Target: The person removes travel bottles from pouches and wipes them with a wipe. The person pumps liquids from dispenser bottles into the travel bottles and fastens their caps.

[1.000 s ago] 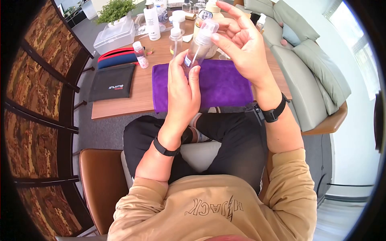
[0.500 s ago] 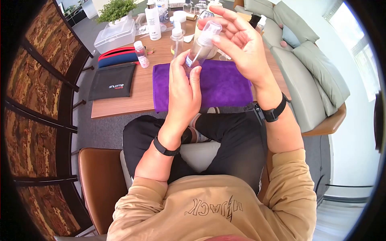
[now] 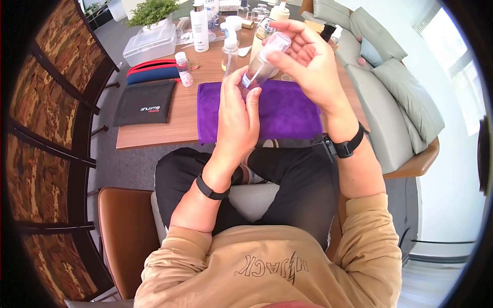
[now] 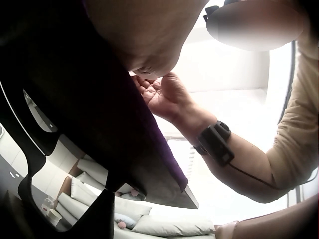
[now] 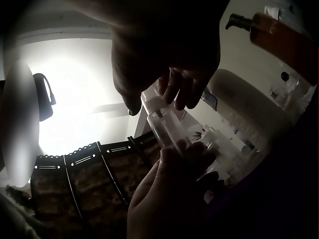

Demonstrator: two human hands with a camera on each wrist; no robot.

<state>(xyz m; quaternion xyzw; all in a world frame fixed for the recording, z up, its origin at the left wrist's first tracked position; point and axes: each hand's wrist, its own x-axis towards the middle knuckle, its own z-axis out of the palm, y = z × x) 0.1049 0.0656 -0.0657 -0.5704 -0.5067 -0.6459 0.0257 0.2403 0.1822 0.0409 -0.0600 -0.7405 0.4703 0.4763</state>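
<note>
In the head view, my left hand grips the lower part of a clear spray bottle that has a small blue-and-white label. The bottle leans to the right, over the far part of a purple towel. My right hand is at its top, with the thumb and fingers around the clear cap. From the right wrist, the bottle appears between the two hands, cap pinched above and base held below. The left wrist view shows the right palm; the bottle is hidden there.
Left on the table are a black pouch, a blue-red case, a small pink bottle and a clear plastic box. A clear pump bottle and a white bottle stand behind. A sofa is at the right.
The bottle has tilted further right, and its top has come slightly lower. My right fingers, more spread before, have come in closer around the cap. My left hand keeps its grip.
</note>
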